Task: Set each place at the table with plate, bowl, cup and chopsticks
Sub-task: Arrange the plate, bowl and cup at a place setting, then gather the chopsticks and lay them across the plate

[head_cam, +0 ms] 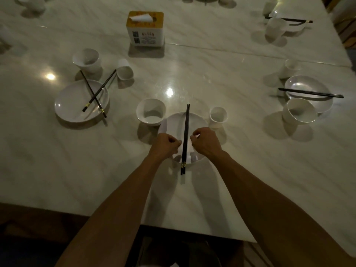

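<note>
The left hand [167,144] and the right hand [205,141] hang with curled fingers over a round white plate [198,122]. A pair of dark chopsticks [185,130] lies between them. The right hand holds nothing; whether the left touches them I cannot tell. Beyond the left hand stands a white bowl [151,112], beyond the right a small white cup [218,116]. The glossy white marble bench [250,170] reflects lamps in a dim room.

The left forearm [119,205] at 7 o'clock and the right forearm [269,193] at 5 o'clock are bare to the frame's edge. The left hand [165,145] and right hand [207,141] are bare too.
</note>
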Action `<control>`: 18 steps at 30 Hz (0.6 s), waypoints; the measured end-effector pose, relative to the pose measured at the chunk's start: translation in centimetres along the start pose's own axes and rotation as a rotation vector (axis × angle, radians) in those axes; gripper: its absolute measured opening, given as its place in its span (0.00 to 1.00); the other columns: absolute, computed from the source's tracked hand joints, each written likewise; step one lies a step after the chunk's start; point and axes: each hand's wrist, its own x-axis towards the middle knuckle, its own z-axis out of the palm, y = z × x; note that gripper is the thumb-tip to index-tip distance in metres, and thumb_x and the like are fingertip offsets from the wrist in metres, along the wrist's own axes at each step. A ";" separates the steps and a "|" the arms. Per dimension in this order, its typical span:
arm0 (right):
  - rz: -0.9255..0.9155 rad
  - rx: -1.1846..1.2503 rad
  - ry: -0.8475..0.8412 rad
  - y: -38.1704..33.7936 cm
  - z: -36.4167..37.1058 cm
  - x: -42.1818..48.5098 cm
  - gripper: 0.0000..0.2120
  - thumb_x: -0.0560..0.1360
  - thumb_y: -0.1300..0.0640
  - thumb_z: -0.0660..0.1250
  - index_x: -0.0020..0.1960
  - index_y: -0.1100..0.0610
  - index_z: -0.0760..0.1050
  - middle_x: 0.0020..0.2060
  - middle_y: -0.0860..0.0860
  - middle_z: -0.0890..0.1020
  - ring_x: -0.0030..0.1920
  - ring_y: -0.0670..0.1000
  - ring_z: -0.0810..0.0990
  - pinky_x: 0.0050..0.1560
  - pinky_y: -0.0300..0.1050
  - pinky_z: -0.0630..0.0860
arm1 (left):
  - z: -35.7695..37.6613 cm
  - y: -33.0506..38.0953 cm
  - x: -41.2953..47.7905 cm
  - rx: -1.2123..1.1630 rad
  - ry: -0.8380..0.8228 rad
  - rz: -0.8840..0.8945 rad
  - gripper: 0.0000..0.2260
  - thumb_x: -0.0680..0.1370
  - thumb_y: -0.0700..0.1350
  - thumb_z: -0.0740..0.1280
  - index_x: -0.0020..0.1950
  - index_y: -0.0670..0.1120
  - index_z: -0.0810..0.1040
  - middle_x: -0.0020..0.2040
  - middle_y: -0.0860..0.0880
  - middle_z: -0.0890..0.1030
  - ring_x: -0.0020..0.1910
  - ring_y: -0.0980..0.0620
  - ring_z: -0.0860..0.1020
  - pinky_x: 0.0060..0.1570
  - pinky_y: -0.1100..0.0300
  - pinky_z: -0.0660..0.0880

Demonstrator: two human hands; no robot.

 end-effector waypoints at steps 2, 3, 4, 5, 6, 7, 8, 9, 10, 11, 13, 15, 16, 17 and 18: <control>-0.013 -0.013 0.011 -1.0 -1.2 -0.6 0.15 0.78 0.54 0.65 0.62 0.59 0.77 0.56 0.56 0.82 0.52 0.51 0.82 0.49 0.40 0.73 | -1.5 0.5 -0.5 0.077 0.033 0.058 0.10 0.78 0.47 0.68 0.54 0.42 0.81 0.49 0.46 0.83 0.43 0.54 0.79 0.44 0.63 0.74; -0.024 -0.013 0.010 -1.7 -1.7 -0.8 0.16 0.78 0.54 0.65 0.63 0.59 0.76 0.56 0.56 0.82 0.52 0.51 0.82 0.49 0.41 0.74 | -2.4 0.9 -0.8 0.107 0.052 0.088 0.13 0.78 0.47 0.68 0.59 0.42 0.79 0.52 0.46 0.82 0.47 0.54 0.79 0.47 0.63 0.73; -0.040 -0.012 0.006 -2.4 -2.2 -1.1 0.16 0.78 0.54 0.65 0.64 0.59 0.76 0.55 0.55 0.83 0.52 0.52 0.82 0.50 0.42 0.74 | -3.3 1.2 -1.1 0.132 0.077 0.117 0.15 0.77 0.48 0.69 0.62 0.42 0.78 0.54 0.47 0.81 0.50 0.52 0.78 0.49 0.62 0.73; -0.059 -0.014 0.005 -3.2 -2.6 -1.3 0.16 0.78 0.53 0.65 0.64 0.58 0.76 0.55 0.55 0.83 0.51 0.52 0.82 0.50 0.43 0.74 | -4.3 1.5 -1.3 0.160 0.111 0.147 0.17 0.77 0.48 0.69 0.63 0.42 0.77 0.55 0.47 0.81 0.51 0.52 0.79 0.50 0.62 0.72; -0.083 -0.022 0.010 -4.0 -2.9 -1.5 0.16 0.78 0.53 0.65 0.64 0.57 0.75 0.55 0.55 0.82 0.51 0.52 0.81 0.51 0.44 0.75 | -5.4 1.6 -1.5 0.189 0.149 0.175 0.18 0.76 0.49 0.70 0.63 0.43 0.77 0.56 0.47 0.81 0.52 0.51 0.79 0.51 0.61 0.72; -0.110 -0.039 0.017 -4.9 -3.2 -1.7 0.17 0.78 0.53 0.65 0.65 0.57 0.74 0.57 0.55 0.81 0.53 0.53 0.81 0.53 0.46 0.75 | -6.6 1.6 -1.6 0.207 0.179 0.191 0.18 0.75 0.49 0.71 0.63 0.44 0.78 0.56 0.47 0.81 0.53 0.50 0.79 0.51 0.61 0.72; -0.137 -0.069 0.025 -5.7 -3.3 -1.8 0.19 0.78 0.52 0.65 0.66 0.56 0.73 0.60 0.55 0.79 0.57 0.54 0.79 0.56 0.47 0.74 | -7.8 1.5 -1.9 0.222 0.204 0.206 0.19 0.75 0.50 0.71 0.63 0.45 0.78 0.57 0.47 0.80 0.54 0.49 0.79 0.52 0.59 0.73; -0.163 -0.106 0.027 -6.6 -3.4 -2.0 0.21 0.78 0.51 0.64 0.69 0.56 0.70 0.63 0.56 0.77 0.61 0.56 0.76 0.60 0.49 0.73 | -9.1 1.2 -2.0 0.247 0.229 0.229 0.19 0.74 0.49 0.71 0.63 0.45 0.77 0.59 0.47 0.79 0.55 0.48 0.79 0.53 0.57 0.74; -0.187 -0.136 0.023 -7.6 -3.5 -2.1 0.23 0.78 0.51 0.64 0.71 0.56 0.67 0.65 0.56 0.74 0.64 0.56 0.74 0.63 0.51 0.71 | -10.4 0.9 -2.2 0.285 0.258 0.258 0.20 0.74 0.49 0.71 0.64 0.46 0.76 0.60 0.46 0.78 0.56 0.46 0.78 0.56 0.54 0.74; -0.208 -0.153 0.020 -8.6 -3.5 -2.3 0.25 0.78 0.50 0.64 0.72 0.56 0.65 0.67 0.56 0.72 0.66 0.57 0.72 0.65 0.52 0.70 | -11.7 0.4 -2.3 0.317 0.291 0.272 0.21 0.73 0.48 0.71 0.65 0.45 0.76 0.62 0.45 0.76 0.58 0.44 0.77 0.58 0.51 0.74; -0.237 -0.163 0.029 -10.6 -3.3 -2.4 0.26 0.78 0.50 0.65 0.73 0.55 0.64 0.67 0.57 0.71 0.67 0.57 0.71 0.65 0.53 0.71 | -14.5 -0.9 -2.2 0.336 0.348 0.258 0.22 0.73 0.48 0.72 0.65 0.44 0.75 0.63 0.44 0.75 0.59 0.43 0.76 0.60 0.47 0.73; -0.266 -0.181 0.046 -12.6 -2.8 -2.4 0.26 0.77 0.50 0.66 0.71 0.56 0.65 0.65 0.57 0.72 0.66 0.58 0.71 0.63 0.53 0.72 | -17.1 -2.2 -2.1 0.352 0.384 0.234 0.22 0.73 0.48 0.72 0.65 0.44 0.74 0.63 0.43 0.74 0.61 0.43 0.75 0.62 0.47 0.72; -0.279 -0.192 0.050 -13.8 -2.5 -2.3 0.25 0.76 0.51 0.67 0.70 0.56 0.65 0.65 0.57 0.72 0.65 0.58 0.72 0.62 0.53 0.72 | -18.4 -3.0 -1.9 0.369 0.399 0.220 0.22 0.73 0.49 0.72 0.65 0.45 0.74 0.63 0.43 0.75 0.62 0.42 0.74 0.62 0.47 0.71; -0.283 -0.199 0.048 -14.9 -2.0 -2.2 0.26 0.76 0.51 0.67 0.70 0.56 0.66 0.64 0.57 0.72 0.64 0.58 0.72 0.61 0.53 0.72 | -19.6 -3.6 -1.7 0.377 0.408 0.202 0.22 0.73 0.49 0.72 0.65 0.45 0.74 0.63 0.43 0.75 0.63 0.42 0.73 0.63 0.47 0.70; -0.282 -0.201 0.042 -16.0 -1.4 -2.1 0.26 0.76 0.51 0.67 0.71 0.56 0.65 0.64 0.57 0.72 0.64 0.58 0.71 0.61 0.54 0.72 | -20.9 -4.4 -1.5 0.368 0.414 0.190 0.22 0.73 0.49 0.72 0.65 0.45 0.75 0.63 0.43 0.75 0.65 0.42 0.73 0.64 0.46 0.70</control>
